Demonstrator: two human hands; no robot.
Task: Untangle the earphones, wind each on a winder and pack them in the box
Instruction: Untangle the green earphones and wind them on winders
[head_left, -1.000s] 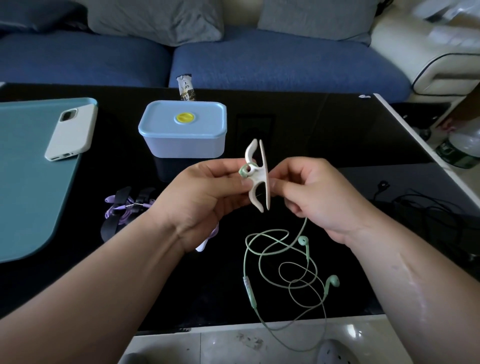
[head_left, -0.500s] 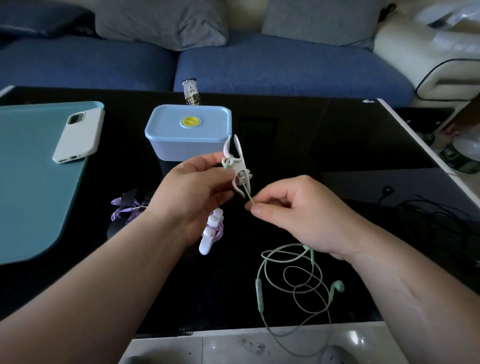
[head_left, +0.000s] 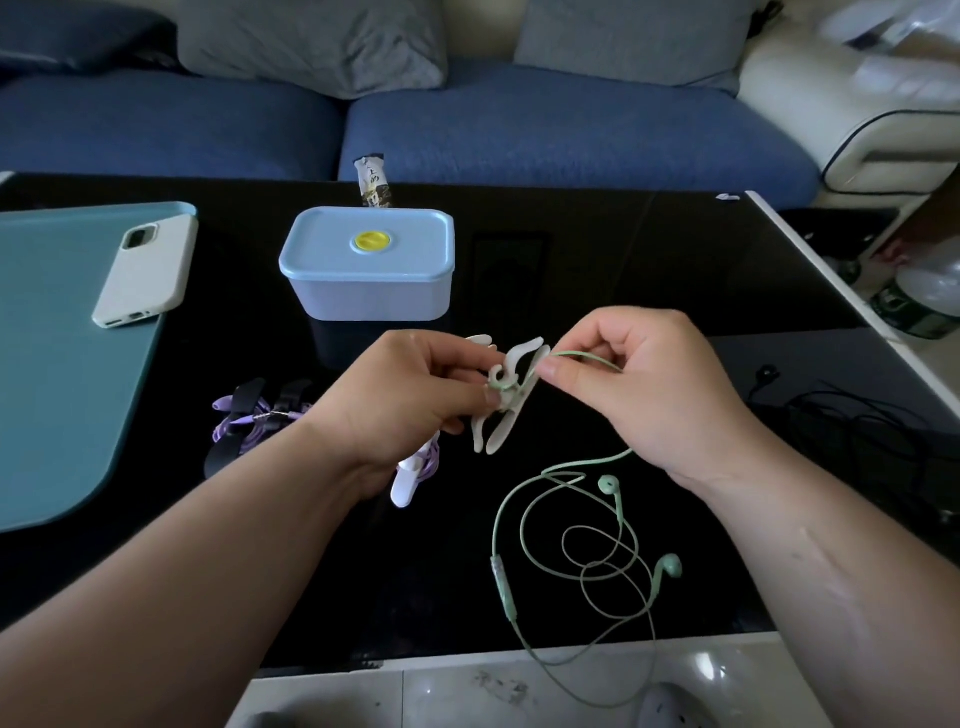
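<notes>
1. Low in the frame, right of centre, the green earphones (head_left: 504, 584) lie in loose loops on the glossy black table (head_left: 597, 249). The cable is thin and rubbery, with two smooth buds, and one loop hangs past the near edge over pale tiles.
2. At centre, the left hand (head_left: 415, 395) pinches a white winder (head_left: 506, 402) between thumb and fingertips. It is flat plastic with curved prongs, and a turn of green cable sits round its waist.
3. The right hand (head_left: 649, 384), fingers curled, pinches the green cable just beside the winder.
4. Left of the hands lie purple earphones (head_left: 254, 415) on dark winders (details unclear).
5. Farther back stands the pale-blue box (head_left: 369, 291), rounded and lidded, with a yellow disc on top. At the left, a white-cased phone (head_left: 148, 270) rests on a teal mat (head_left: 62, 364).
6. Beyond the table is a blue fabric sofa (head_left: 545, 130) with grey cushions (head_left: 322, 41).
</notes>
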